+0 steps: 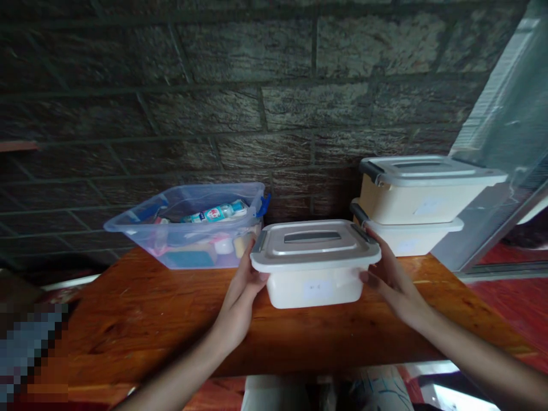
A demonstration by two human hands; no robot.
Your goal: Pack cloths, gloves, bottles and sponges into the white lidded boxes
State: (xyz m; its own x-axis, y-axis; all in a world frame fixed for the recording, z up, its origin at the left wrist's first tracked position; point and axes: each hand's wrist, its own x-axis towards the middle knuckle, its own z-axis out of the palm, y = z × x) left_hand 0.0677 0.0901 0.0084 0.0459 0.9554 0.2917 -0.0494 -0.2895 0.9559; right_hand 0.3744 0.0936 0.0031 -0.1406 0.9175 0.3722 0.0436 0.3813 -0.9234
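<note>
- Head view: white box point(317, 251), lid on, held at the near middle of the table between both hands; whether its base touches the wood cannot be told.
- Left hand point(244, 294) grips the box's left end, thumb near the lid rim; right hand point(390, 282) grips the other end, its fingers partly hidden by the box.
- Label point(317, 288) on the box front: marks present (too blurred to read).
- Clear tub point(188, 230), left: contents seen hazily through its wall; a blue-and-white packet point(216, 213) shows on top.
- Upper box point(411, 200) stands on lower box point(419, 240) at right; the lower lid is largely covered.
- Both forearms are cut off by the frame; a corner at lower left is pixelated; pale items below the table edge are unidentifiable.
- Table point(149, 325): glossy orange-brown wood, against a dark block wall point(214, 51).
- Red floor point(500, 308) at right, dimly lit.
</note>
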